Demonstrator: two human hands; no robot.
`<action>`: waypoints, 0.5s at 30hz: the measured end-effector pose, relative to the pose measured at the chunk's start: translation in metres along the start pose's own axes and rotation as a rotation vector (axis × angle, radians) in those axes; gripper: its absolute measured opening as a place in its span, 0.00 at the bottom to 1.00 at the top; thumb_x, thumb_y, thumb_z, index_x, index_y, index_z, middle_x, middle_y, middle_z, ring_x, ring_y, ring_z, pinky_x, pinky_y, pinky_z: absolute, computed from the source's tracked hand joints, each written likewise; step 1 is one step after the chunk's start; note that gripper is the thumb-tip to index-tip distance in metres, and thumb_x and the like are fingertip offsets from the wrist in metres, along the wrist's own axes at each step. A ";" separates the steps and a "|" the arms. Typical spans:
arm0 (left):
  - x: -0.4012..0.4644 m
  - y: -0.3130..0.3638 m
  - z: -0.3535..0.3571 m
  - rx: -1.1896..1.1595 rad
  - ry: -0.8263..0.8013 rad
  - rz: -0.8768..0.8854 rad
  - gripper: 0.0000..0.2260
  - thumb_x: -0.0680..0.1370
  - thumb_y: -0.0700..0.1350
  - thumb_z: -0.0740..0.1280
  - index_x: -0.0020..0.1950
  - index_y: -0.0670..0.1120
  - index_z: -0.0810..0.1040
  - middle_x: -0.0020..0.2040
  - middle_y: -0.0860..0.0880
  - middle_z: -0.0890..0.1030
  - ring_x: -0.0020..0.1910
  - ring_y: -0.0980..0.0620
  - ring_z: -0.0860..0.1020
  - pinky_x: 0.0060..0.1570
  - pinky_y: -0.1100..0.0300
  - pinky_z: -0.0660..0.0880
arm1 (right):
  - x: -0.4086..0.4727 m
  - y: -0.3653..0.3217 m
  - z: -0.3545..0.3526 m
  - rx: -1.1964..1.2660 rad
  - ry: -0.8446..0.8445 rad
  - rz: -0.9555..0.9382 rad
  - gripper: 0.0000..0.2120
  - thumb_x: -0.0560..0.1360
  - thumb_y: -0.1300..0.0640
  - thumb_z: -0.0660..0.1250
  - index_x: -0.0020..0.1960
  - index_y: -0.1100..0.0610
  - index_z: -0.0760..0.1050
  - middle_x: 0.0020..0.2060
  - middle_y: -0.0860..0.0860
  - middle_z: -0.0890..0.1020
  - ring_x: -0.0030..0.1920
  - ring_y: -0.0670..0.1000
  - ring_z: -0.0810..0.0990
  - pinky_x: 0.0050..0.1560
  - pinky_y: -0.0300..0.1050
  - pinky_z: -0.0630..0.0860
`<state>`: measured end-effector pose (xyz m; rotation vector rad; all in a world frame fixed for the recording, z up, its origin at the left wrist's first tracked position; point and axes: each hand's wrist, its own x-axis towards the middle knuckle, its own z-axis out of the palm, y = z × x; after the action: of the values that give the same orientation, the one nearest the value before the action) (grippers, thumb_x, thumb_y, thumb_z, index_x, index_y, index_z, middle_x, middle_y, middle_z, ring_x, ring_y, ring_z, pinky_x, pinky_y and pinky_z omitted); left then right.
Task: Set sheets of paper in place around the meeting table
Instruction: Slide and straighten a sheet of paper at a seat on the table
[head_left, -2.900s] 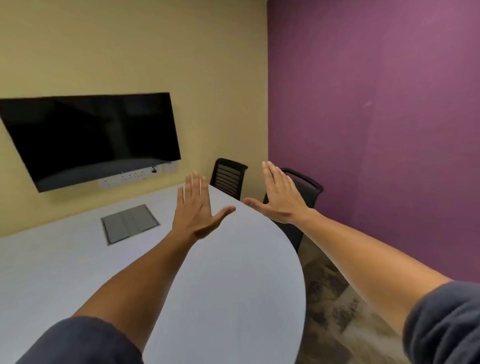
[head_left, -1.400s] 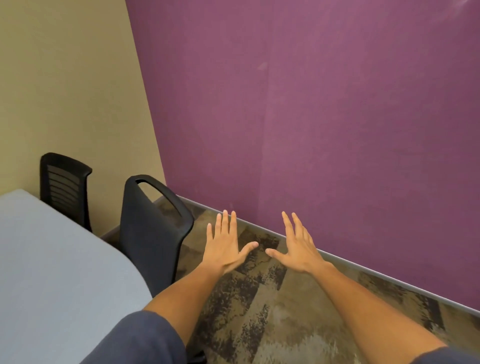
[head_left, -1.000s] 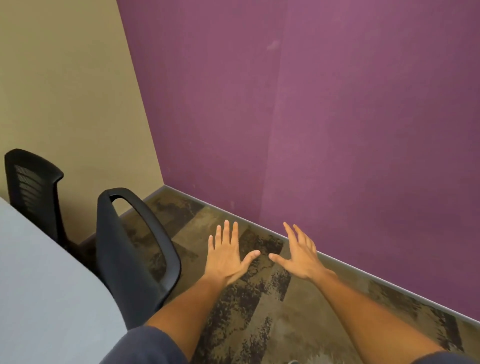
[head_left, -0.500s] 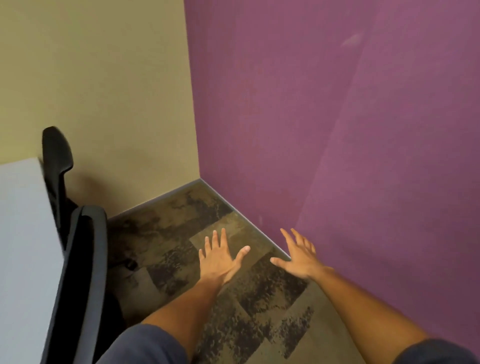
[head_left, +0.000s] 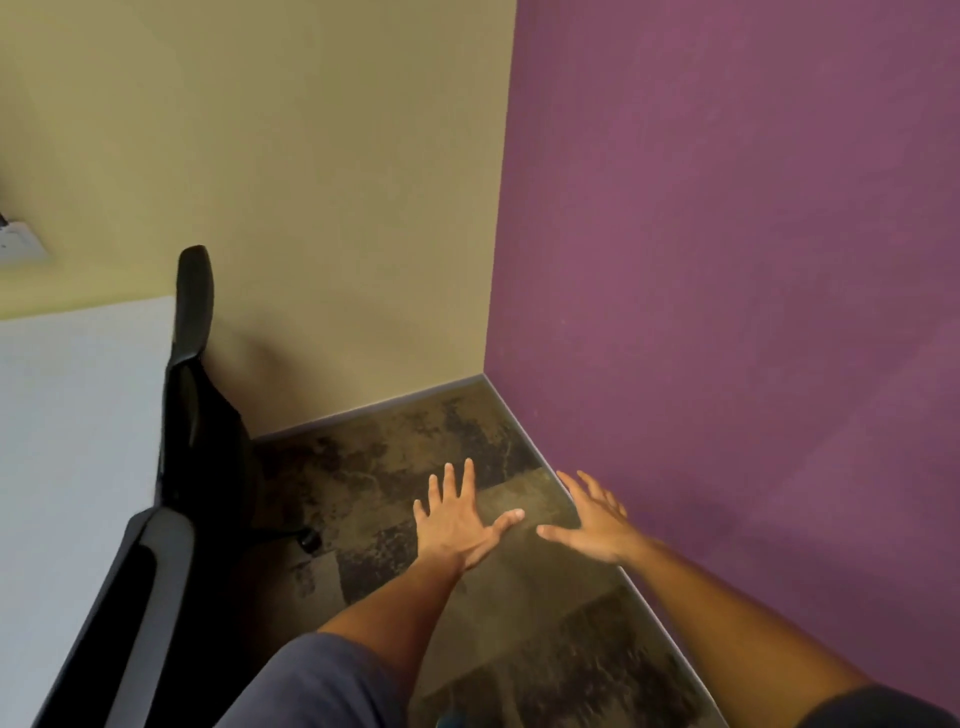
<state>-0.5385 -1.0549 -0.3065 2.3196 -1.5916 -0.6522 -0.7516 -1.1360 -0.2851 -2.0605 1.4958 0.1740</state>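
Grip: my left hand (head_left: 457, 525) and right hand (head_left: 597, 522) are spread flat in the air, palms down, holding nothing.
Table: white meeting table (head_left: 72, 441) at far left; I see no paper on it.
Chairs: two black chairs (head_left: 202, 415) tucked against its edge.
Floor: mottled brown carpet (head_left: 519, 623).
Walls: beige wall (head_left: 311, 182), purple wall (head_left: 753, 260), meeting in a corner.

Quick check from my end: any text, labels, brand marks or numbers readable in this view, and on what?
None readable.
White wall plate at the left edge: markings, if any, too small and blurred to read.
Table, two black chairs, carpet, beige wall and purple wall: no lettering visible.
Left hand and right hand: both empty, no paper in view.
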 end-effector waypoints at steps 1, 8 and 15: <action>0.017 -0.004 -0.009 -0.005 0.013 -0.014 0.55 0.62 0.84 0.44 0.80 0.55 0.38 0.82 0.46 0.42 0.81 0.42 0.42 0.76 0.36 0.47 | 0.022 -0.009 -0.009 -0.017 -0.006 -0.020 0.50 0.69 0.26 0.65 0.81 0.40 0.44 0.82 0.50 0.45 0.81 0.60 0.47 0.77 0.60 0.50; 0.096 -0.059 -0.072 -0.026 0.184 -0.155 0.57 0.62 0.84 0.47 0.81 0.53 0.37 0.82 0.46 0.40 0.81 0.43 0.42 0.76 0.38 0.49 | 0.145 -0.102 -0.040 -0.091 -0.080 -0.217 0.51 0.68 0.26 0.65 0.81 0.41 0.44 0.82 0.49 0.45 0.81 0.58 0.46 0.78 0.60 0.51; 0.144 -0.132 -0.119 -0.029 0.286 -0.367 0.57 0.62 0.84 0.47 0.81 0.51 0.39 0.82 0.47 0.41 0.81 0.44 0.42 0.76 0.39 0.50 | 0.247 -0.215 -0.040 -0.124 -0.178 -0.462 0.48 0.71 0.29 0.66 0.81 0.41 0.46 0.82 0.49 0.46 0.81 0.57 0.46 0.78 0.58 0.50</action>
<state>-0.3287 -1.1444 -0.2937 2.5684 -1.0388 -0.3859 -0.4766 -1.3181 -0.2770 -2.3587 0.8941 0.2636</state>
